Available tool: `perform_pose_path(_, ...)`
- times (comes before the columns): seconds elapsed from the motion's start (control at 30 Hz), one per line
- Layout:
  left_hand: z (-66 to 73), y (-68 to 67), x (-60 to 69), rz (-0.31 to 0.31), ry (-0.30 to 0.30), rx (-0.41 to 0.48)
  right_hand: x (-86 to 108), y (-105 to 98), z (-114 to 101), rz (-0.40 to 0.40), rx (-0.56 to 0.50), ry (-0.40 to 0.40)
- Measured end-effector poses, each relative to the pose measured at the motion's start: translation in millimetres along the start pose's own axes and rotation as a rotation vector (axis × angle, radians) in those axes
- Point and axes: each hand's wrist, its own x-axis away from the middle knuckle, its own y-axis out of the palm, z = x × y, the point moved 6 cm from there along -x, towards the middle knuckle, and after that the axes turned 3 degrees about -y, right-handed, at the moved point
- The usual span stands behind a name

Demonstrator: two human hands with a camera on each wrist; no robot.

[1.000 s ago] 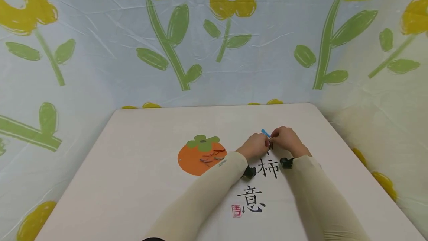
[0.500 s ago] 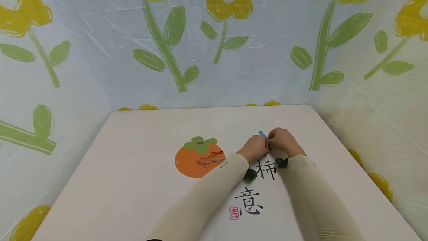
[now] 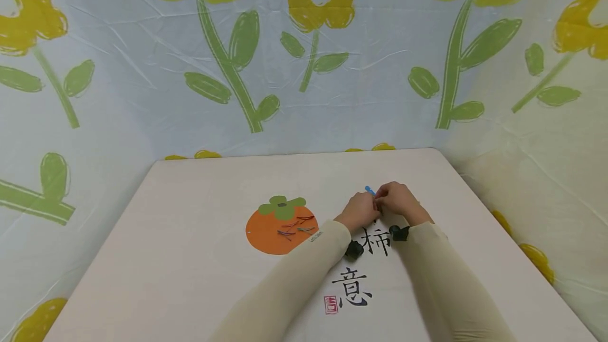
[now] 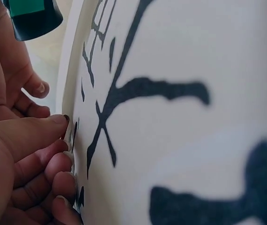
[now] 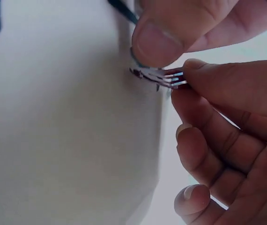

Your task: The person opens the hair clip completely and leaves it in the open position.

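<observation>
My left hand (image 3: 357,211) and right hand (image 3: 399,199) meet at the right of the table, fingertips close together. In the right wrist view, the right thumb and finger pinch a small dark-red piece with several thin prongs (image 5: 171,77). The left thumb (image 5: 159,44) covers part of its far end. At the left thumb's tip, the left wrist view shows a dark bit (image 4: 66,118) pinched there, mostly hidden. A slim blue strip (image 3: 369,190) sticks out beyond both hands. Left of them lies an orange persimmon-shaped mat (image 3: 266,234) bearing several thin coloured pieces (image 3: 286,235).
Black brush characters (image 3: 351,286) and a red seal mark (image 3: 331,305) are on the white table (image 3: 190,268). A flower-printed cloth (image 3: 361,110) hangs behind and at both sides. Black wrist cameras (image 3: 353,249) sit at the cuffs.
The head view has shifted slightly, so the scene sits a little further left and lower. Both hands stay together; the blue strip now shows less beyond them.
</observation>
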Motion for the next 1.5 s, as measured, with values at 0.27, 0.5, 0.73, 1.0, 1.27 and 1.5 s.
perform_pose_path(0.27, -3.2, -3.7, 1.6, -0.012, -0.031, 0.064, 2.2, -5, -3, 0.028, -0.086, -0.007)
perform_pose_path(0.5, -10.9, -9.0, 1.3, -0.01, -0.063, 0.175, 5.5, -10, -6, 0.073, -0.129, -0.024)
perform_pose_path(0.73, -23.0, -12.6, 1.4, -0.004, -0.116, 0.236, 9.6, -9, -13, 0.087, -0.136, -0.072)
perform_pose_path(1.0, -31.1, -24.2, 2.0, 0.015, -0.157, 0.263, 10.1, -10, -18, 0.113, -0.095, -0.106)
perform_pose_path(1.27, -34.6, -36.7, 7.1, 0.008, -0.141, 0.274, 10.5, -8, -20, 0.13, -0.115, -0.105)
perform_pose_path(1.5, -40.3, -45.0, 9.3, 0.019, -0.108, 0.267, 10.7, -2, -22, 0.152, -0.146, -0.071)
